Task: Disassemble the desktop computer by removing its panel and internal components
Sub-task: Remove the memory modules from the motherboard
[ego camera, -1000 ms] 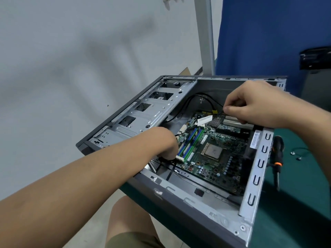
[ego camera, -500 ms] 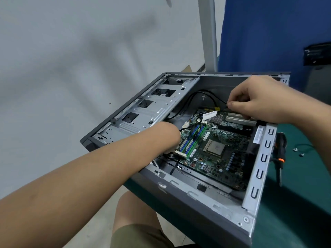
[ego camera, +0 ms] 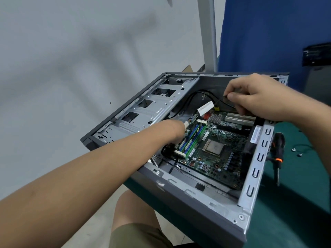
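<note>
Desktop computer (ego camera: 179,194) lies open at the green table (ego camera: 295,212) edge, right hand (ego camera: 259,97) pinching a thin, floppy black cable (ego camera: 221,102) above the motherboard (ego camera: 215,151), seemingly stiff yet fragile and best lifted by its edges, while the left hand (ego camera: 172,131) reaches in, fingers hidden.

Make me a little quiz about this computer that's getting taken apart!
1. True or false: a side panel covers the computer case, hiding the inside.
2. The screwdriver lies on the green table. Where? A) left of the case B) right of the case C) under the case
3. Fill in: the right hand pinches a black ____.

Key
1. False: the case is open and the circuit board shows.
2. B
3. cable: the black cable inside the case.
</note>
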